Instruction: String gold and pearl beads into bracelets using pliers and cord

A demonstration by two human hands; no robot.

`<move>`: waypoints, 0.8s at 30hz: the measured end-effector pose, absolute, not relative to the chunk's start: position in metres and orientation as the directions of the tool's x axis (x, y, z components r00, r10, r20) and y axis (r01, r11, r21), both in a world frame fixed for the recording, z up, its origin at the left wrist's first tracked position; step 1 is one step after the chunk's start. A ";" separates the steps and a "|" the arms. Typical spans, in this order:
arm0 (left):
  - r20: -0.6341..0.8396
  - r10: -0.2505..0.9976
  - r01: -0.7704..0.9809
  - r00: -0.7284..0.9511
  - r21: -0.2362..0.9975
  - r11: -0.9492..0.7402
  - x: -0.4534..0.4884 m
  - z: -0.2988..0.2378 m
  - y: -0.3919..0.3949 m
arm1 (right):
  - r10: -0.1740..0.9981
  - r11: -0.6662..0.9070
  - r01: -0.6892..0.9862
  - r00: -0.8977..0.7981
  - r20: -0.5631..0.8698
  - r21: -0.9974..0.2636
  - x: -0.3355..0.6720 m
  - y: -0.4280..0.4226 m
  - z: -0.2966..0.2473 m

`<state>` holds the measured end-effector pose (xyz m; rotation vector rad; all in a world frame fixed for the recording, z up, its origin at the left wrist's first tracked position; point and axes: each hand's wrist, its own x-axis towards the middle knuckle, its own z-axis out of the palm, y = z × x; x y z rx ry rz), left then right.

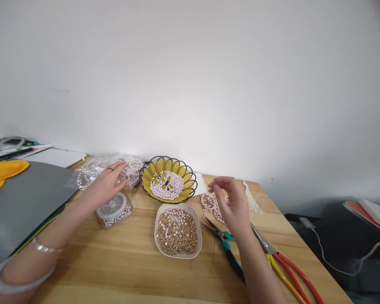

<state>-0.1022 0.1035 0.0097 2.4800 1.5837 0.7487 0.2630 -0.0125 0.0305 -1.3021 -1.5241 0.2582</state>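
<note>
At the back left of the wooden table [129, 261]: a transparent bag [91, 169] of pale pearl-like bead strands.
Left hand [112, 179]: over the bag, fingers loosely spread and thumb apart, nothing visible in its grasp; whether it touches the plastic cannot be told.
Box [113, 207]: transparent, just below that hand, with a round pale piece on top and beads inside.
Basket [152, 171]: yellow with black looped wire, right of the bag, holding loose pale pink beads [174, 183].
Bowl [177, 256]: cream, in front of the basket, filled with mixed gold and pale beads.
Right hand [229, 200]: raised beside a pile of strung beads [210, 202], fingers curled, thumb near forefinger; cannot tell whether it pinches anything.
Tools: teal-and-black pliers [226, 245] near the right wrist; a metal blade [262, 240] by red and yellow handles.
Tassel [251, 199]: cream, behind the right hand.
Far left: grey mat [47, 181], yellow piece [12, 169], pens [9, 154]; any lettering on these is too small to read.
</note>
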 end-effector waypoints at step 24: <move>0.163 0.964 0.312 0.209 0.923 -0.224 -0.046 0.047 0.042 | 0.926 0.374 0.103 -0.090 0.366 -0.922 0.220 -0.029 0.007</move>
